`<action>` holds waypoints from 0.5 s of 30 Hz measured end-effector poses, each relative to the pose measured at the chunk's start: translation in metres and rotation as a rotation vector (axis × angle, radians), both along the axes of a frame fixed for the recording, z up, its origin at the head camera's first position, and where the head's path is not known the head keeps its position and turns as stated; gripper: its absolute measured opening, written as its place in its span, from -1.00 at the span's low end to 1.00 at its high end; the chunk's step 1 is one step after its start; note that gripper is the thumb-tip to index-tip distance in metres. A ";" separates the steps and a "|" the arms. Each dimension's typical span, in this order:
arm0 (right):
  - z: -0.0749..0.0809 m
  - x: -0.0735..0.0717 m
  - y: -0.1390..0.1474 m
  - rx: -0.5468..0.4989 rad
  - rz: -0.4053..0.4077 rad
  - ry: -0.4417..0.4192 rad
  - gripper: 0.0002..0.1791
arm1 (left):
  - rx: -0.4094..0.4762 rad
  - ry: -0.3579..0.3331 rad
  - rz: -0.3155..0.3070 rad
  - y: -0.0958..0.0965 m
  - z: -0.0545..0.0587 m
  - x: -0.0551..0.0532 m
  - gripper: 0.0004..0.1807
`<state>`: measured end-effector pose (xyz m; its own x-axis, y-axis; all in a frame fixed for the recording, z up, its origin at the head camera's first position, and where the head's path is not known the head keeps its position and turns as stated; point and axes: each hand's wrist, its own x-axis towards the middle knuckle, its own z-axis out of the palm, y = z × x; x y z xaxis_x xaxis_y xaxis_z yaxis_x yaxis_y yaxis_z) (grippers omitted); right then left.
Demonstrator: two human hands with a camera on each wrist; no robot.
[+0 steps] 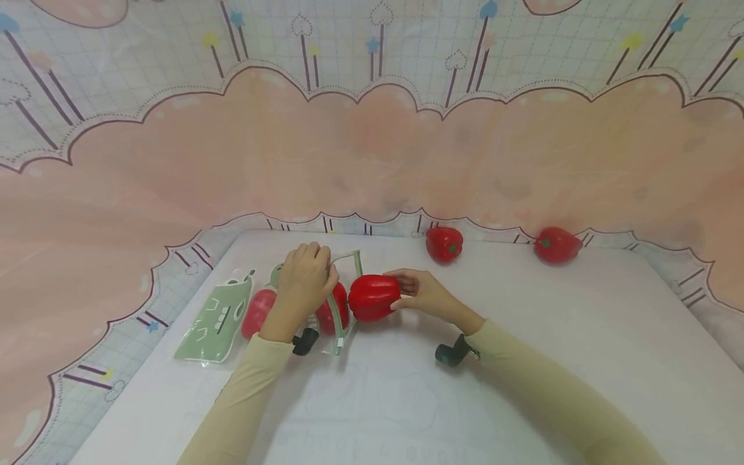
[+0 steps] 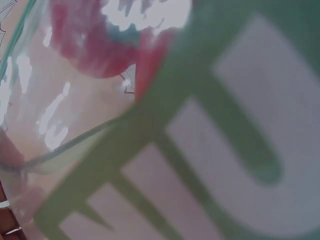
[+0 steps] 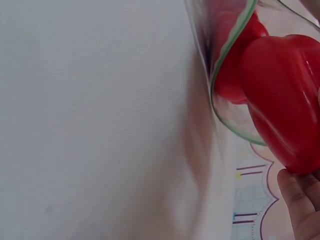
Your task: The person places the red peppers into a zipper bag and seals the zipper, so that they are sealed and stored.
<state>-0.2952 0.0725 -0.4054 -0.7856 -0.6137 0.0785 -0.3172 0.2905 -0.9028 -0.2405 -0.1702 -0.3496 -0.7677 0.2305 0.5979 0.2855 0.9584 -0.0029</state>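
Note:
A clear plastic bag with a green cartoon print [image 1: 212, 326] lies on its side, its green-edged mouth facing right. Red peppers [image 1: 258, 314] show through its plastic. My left hand [image 1: 305, 278] grips the bag's upper edge near the mouth, fingers curled over it; printed plastic fills most of the left wrist view. With its thumb and fingers, my right hand [image 1: 429, 296] holds a red bell pepper [image 1: 373, 298] by one end. That pepper is at the bag's opening, and in the right wrist view the pepper [image 3: 282, 95] overlaps the green rim, another red pepper [image 3: 230, 80] behind it.
Two more red bell peppers lie toward the back of the white table [image 1: 523, 303], one near the middle [image 1: 444, 245] and one farther right [image 1: 557, 246]. A patterned curtain [image 1: 372, 155] rises behind the table. Dark wrist cameras [image 1: 452, 352] hang at both cuffs.

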 end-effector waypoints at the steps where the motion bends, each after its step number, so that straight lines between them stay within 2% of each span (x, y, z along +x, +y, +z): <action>1: 0.000 0.000 -0.001 0.001 0.000 0.002 -0.34 | -0.001 0.003 -0.001 0.000 0.000 0.000 -0.88; 11: 0.002 0.001 -0.015 -0.002 0.014 0.043 -0.35 | -0.007 0.001 0.008 0.001 0.000 0.000 -0.88; 15: 0.002 0.001 -0.021 -0.002 -0.006 0.045 -0.34 | -0.012 -0.001 0.011 0.001 0.000 0.000 -0.88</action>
<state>-0.2941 0.0520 -0.4033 -0.7849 -0.6089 0.1150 -0.3554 0.2903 -0.8885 -0.2406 -0.1688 -0.3496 -0.7711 0.2291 0.5940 0.2748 0.9614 -0.0141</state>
